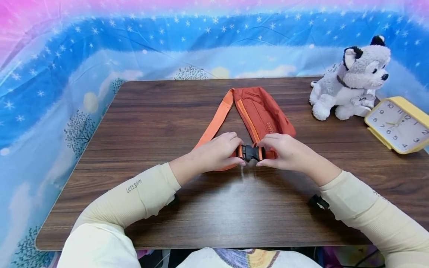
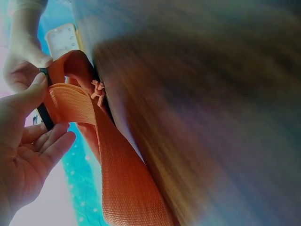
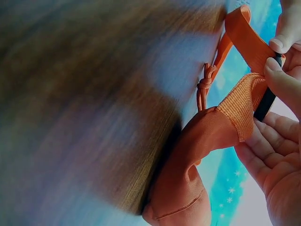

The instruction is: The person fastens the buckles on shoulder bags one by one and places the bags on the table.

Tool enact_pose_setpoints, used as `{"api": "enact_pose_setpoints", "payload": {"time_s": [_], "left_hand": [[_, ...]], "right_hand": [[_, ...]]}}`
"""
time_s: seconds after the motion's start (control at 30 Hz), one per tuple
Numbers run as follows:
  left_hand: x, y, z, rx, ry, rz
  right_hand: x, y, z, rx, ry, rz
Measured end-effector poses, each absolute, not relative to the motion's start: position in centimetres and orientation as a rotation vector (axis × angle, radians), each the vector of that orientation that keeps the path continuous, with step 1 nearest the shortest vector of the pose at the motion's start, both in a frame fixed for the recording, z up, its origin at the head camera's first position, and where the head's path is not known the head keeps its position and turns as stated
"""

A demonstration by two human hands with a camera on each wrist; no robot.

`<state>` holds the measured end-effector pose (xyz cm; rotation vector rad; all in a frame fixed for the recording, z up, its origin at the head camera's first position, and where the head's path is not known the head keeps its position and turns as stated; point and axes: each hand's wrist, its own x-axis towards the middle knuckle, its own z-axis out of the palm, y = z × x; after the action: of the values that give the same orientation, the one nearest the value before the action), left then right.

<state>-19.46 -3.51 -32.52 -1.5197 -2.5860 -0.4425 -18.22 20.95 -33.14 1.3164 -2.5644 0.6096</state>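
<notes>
A rust-orange waist bag (image 1: pixel 259 108) lies on the table, its lighter orange strap (image 1: pixel 216 121) looping down the left side. At its near end is a black plastic buckle (image 1: pixel 250 153), its two halves meeting end to end. My left hand (image 1: pixel 219 152) pinches the buckle's left side between thumb and fingers. The right side is pinched by my right hand (image 1: pixel 285 152), next to the bag's body. From the left wrist, the strap (image 2: pixel 124 174) hangs from the buckle in a wide loop. In the right wrist view, webbing (image 3: pixel 242 106) joins the buckle to the bag. Fingers partly cover the buckle.
A grey and white plush dog (image 1: pixel 350 82) sits at the table's back right. In front of it stands a yellow alarm clock (image 1: pixel 399 124). The brown wooden table (image 1: pixel 151 111) reaches a blue patterned cloth backdrop (image 1: pixel 201 35).
</notes>
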Motion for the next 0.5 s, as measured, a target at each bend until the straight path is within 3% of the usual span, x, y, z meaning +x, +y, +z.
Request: {"api": "enact_pose_setpoints", "payload": {"time_s": [0.5], "left_hand": [[-19.26, -3.45, -32.39, -1.522, -2.602, -0.412]], "right_hand": [[-18.26, 20.65, -33.17, 1.328, -2.555, 0.608]]}}
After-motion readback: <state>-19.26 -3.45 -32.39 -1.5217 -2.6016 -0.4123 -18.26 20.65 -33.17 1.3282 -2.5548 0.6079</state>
